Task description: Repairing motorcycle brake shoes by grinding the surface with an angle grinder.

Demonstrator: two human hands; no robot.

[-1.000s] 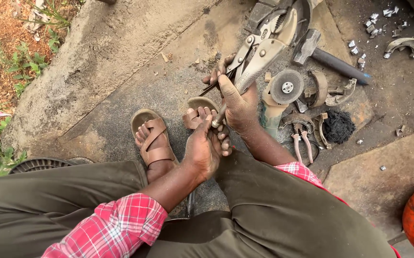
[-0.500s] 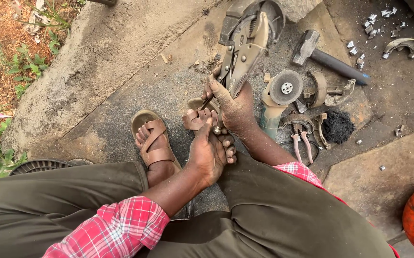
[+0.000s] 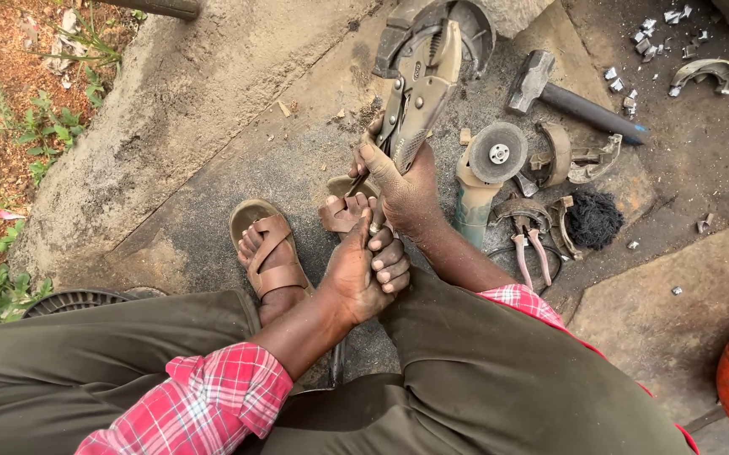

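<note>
Partly hidden under both hands (image 3: pixel 381 227), a thin rod (image 3: pixel 376 221) beside locking pliers (image 3: pixel 419 101).

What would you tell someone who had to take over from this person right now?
Right hand: gripping the handles of the locking pliers, whose jaws clamp a curved metal piece.
Left hand: closed around a thin rod, hard to see, just above the sandalled feet.
Nearby on the ground: angle grinder, hammer, red-handled pliers.
Done: piece is clamped. Left: whatever work on it remains; none shows yet.
</note>
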